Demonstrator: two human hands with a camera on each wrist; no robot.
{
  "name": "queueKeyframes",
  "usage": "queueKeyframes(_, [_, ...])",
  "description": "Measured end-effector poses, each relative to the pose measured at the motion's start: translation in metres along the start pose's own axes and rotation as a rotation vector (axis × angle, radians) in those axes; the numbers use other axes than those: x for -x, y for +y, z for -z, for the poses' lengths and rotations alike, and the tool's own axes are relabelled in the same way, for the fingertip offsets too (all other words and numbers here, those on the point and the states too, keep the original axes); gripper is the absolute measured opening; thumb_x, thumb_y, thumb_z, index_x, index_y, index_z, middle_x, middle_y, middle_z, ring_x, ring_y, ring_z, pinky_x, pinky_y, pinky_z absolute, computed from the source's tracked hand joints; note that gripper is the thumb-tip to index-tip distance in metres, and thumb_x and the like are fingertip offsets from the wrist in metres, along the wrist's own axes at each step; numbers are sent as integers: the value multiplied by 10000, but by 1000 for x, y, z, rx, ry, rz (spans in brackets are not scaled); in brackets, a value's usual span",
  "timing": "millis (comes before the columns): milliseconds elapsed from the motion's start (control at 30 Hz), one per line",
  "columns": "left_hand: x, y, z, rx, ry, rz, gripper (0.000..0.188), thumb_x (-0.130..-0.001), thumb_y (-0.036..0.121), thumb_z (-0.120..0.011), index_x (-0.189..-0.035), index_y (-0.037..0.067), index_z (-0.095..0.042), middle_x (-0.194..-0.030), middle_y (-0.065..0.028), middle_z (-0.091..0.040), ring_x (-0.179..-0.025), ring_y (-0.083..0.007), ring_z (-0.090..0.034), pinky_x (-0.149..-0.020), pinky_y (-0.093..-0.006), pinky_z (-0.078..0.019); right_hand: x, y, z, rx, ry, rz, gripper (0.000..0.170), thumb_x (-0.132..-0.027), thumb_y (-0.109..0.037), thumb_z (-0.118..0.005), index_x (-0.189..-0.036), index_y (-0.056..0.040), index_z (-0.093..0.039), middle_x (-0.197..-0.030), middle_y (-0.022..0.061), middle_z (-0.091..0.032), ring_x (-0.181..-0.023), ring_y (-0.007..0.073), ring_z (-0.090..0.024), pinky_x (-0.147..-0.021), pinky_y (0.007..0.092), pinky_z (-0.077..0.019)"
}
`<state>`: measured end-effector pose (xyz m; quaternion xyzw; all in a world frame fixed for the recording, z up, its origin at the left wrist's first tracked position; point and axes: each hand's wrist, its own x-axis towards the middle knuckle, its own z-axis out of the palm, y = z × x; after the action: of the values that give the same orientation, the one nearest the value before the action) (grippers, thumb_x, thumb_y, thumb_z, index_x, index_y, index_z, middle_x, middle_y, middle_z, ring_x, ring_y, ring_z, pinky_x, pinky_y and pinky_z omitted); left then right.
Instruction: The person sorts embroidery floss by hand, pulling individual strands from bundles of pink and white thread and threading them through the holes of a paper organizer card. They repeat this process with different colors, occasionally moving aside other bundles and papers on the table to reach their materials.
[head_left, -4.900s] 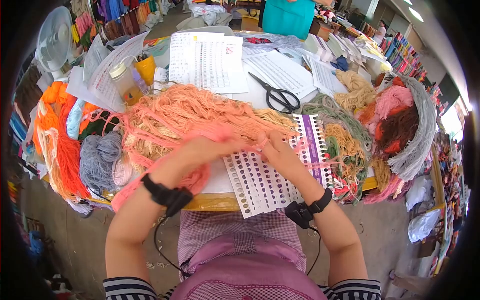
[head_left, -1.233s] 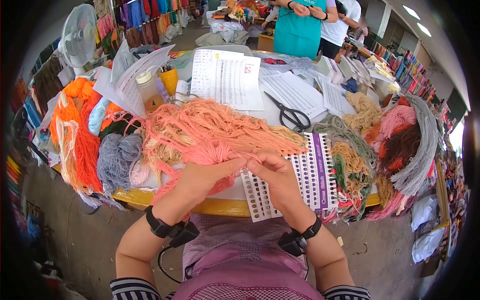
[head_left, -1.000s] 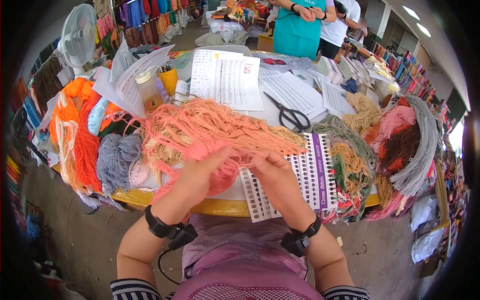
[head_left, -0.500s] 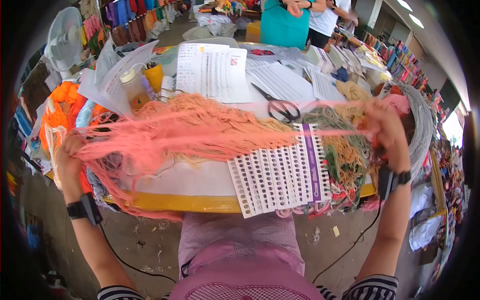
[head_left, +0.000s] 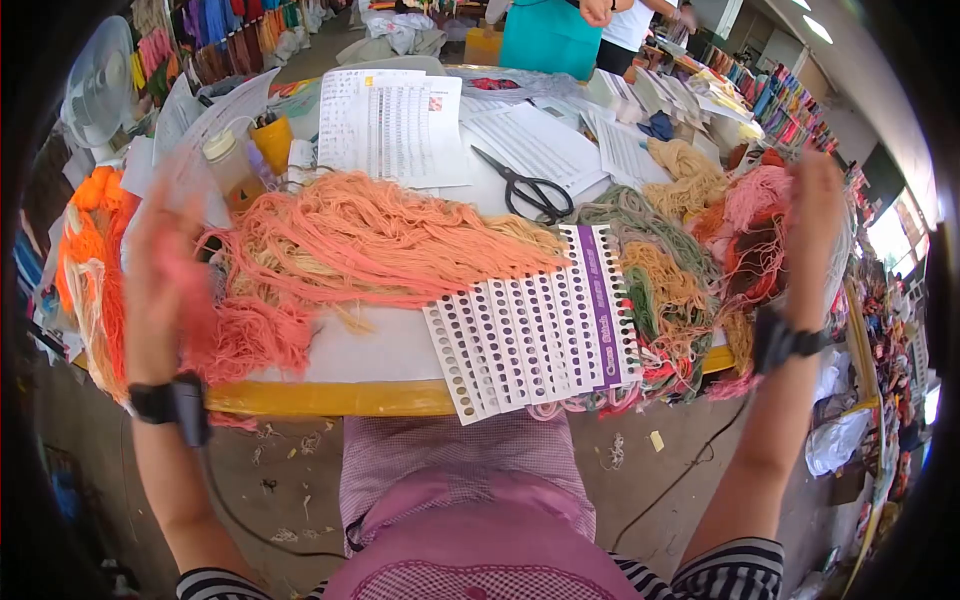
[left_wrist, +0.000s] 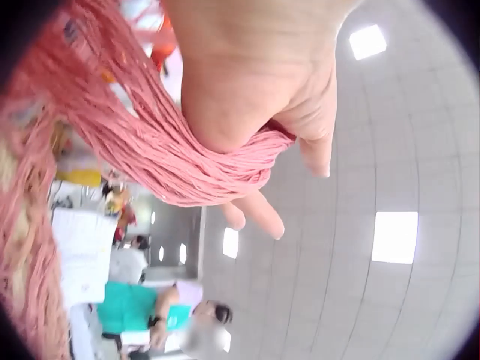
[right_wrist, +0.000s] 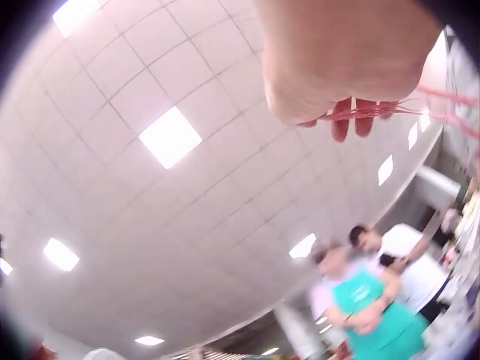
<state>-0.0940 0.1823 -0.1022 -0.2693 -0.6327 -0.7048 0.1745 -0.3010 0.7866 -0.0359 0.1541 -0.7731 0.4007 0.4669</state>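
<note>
Raised at the left in the head view, my left hand [head_left: 155, 270] is blurred by motion. It holds a skein of pink yarn [left_wrist: 187, 165], which in the left wrist view is bunched between thumb and fingers. My right hand [head_left: 815, 225] is up at the far right, beside the multicoloured yarn bundle. A few thin pink strands [right_wrist: 367, 111] cross its fingers in the right wrist view and run off to the side. Between the hands, a heap of peach yarn [head_left: 400, 230] lies on the table, its right end against a white and purple punched thread card [head_left: 540, 330].
Black scissors [head_left: 530, 190] lie behind the heap, next to printed sheets [head_left: 400, 130]. A bottle [head_left: 230, 165], a fan [head_left: 98, 90] and orange yarn [head_left: 95, 220] are at the left. Multicoloured yarn [head_left: 770, 230] is piled at the right. People stand beyond the table.
From close together over the table, both hands have moved wide apart. Pink strands stretched between them half a second ago; now both hands are higher, and pink yarn lies bunched at the left.
</note>
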Motion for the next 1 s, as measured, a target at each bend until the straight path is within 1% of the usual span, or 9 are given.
queueKeyframes(33, [-1, -27, -30, -729, 11, -163, 494, -946, 231, -539, -1390, 53, -417, -1321, -118, -483, -962, -119, -537, -725, -230, -488, 34, -19, -40, -203, 8, -71, 91, -887, -97, -600, -898, -17, -642, -849, 24, -629, -747, 102, -530, -650, 264, -444])
queueKeyframes(100, [-27, -63, -95, -38, 472, 544, 325, -908, 228, -588, -1165, 31, -623, -987, -31, -592, -772, -91, -534, -618, -223, -442, 110, -29, -82, -248, -351, -55, 105, -895, -62, -601, -969, -7, -652, -890, 12, -661, -839, 119, -603, -792, 242, -472])
queueKeyframes(133, [-23, -64, -116, -385, 24, 365, 274, -923, 265, -595, -1034, 24, -662, -894, -20, -607, -739, -80, -538, -591, -211, -440, 145, -69, -99, -82, -434, -77, 121, -899, -44, -576, -1000, -3, -630, -877, 37, -672, -837, 139, -619, -774, 258, -476])
queueKeyframes(167, [-30, -89, -131, -120, 145, 654, 261, -920, 269, -605, -1011, 31, -661, -875, -24, -616, -724, -81, -547, -587, -210, -442, 167, -64, -116, 43, -508, 260, 107, -905, -46, -559, -992, -22, -617, -892, 84, -678, -779, 176, -649, -718, 276, -492])
queueKeyframes(267, [-26, -172, -163, 354, 206, 1094, 234, -907, 254, -632, -1003, 41, -653, -864, -36, -646, -710, -97, -576, -588, -219, -453, 214, -100, -147, -108, -811, -319, 73, -900, -74, -566, -920, -30, -620, -781, 75, -681, -654, 184, -658, -587, 302, -493])
queueKeyframes(600, [-19, -199, -189, 313, 279, 1134, 260, -926, 303, -609, -888, 48, -644, -807, -39, -627, -633, -89, -570, -515, -208, -442, 239, -86, -180, 45, -688, 2, 146, -760, -168, -683, -835, -52, -637, -748, 121, -618, -648, 311, -614, -562, 380, -475])
queueKeyframes(733, [-29, -194, -190, 119, 214, 1161, 302, -926, 324, -609, -883, 27, -647, -745, -43, -632, -565, -100, -571, -488, -185, -451, 220, -88, -170, -128, -818, -189, 202, -720, -202, -702, -828, -44, -637, -739, 117, -599, -659, 300, -595, -585, 369, -469])
queueKeyframes(800, [-29, -211, -197, 248, 190, 1156, 339, -920, 322, -615, -951, -13, -654, -813, -70, -668, -618, -134, -632, -546, -197, -510, 216, -84, -167, -162, -868, -276, 192, -740, -156, -691, -887, -38, -657, -676, 58, -587, -588, 119, -542, -556, 270, -442])
queueKeyframes(1000, [-40, -198, -196, 194, 169, 1153, 290, -919, 228, -614, -1010, -45, -646, -941, -109, -685, -809, -165, -679, -721, -229, -557, 213, -89, -162, -181, -884, -380, 269, -742, -211, -710, -927, -26, -644, -735, 112, -663, -629, 220, -644, -607, 318, -503])
